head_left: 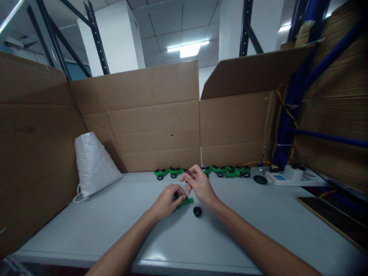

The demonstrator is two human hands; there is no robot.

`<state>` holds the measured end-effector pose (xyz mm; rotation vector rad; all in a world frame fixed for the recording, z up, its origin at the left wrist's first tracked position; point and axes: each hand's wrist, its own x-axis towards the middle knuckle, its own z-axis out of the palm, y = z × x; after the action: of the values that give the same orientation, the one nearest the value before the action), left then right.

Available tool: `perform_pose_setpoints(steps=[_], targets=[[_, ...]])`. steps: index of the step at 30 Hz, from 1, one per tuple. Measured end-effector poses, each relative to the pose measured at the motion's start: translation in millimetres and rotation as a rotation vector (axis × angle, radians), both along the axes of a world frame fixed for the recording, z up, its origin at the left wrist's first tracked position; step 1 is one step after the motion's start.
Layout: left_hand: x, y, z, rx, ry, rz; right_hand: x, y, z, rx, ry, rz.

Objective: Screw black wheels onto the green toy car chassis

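Note:
My left hand [166, 202] is closed around a green toy vehicle [188, 201] on the white table, its fingers covering much of the toy. Between the fingertips of my right hand [201, 186] is a small screwdriver [188, 172] with a dark purple handle. Its thin metal shaft points down at the toy; whether the tip touches it I cannot tell. A loose black wheel [197, 212] lies on the table just below the toy, apart from both hands.
Several green toy vehicles with black wheels [220, 171] line the back of the table [115, 226]. A black round piece [260, 179] lies near a white power strip [297, 177] at right. A white padded bag [93, 165] stands at left. Cardboard walls [155, 126] enclose the back and sides.

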<state>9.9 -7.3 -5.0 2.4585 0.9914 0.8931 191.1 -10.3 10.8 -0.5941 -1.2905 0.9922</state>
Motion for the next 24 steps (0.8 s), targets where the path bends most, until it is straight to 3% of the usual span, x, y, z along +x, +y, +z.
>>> perform_pose_setpoints(steps=[5,11,24], targets=[[-0.2,-1.0,1.8,-0.009,-0.003,-0.004,-1.2,-3.1,2.0,-0.014,0.018,0.035],[-0.5,-1.6,1.8,0.001,0.007,0.004,-2.9,-6.4,3.4,-0.078,0.072,0.176],[0.8,-3.5,1.0,-0.001,0.015,-0.016,-2.7,-1.7,-2.6,-0.069,0.101,0.198]])
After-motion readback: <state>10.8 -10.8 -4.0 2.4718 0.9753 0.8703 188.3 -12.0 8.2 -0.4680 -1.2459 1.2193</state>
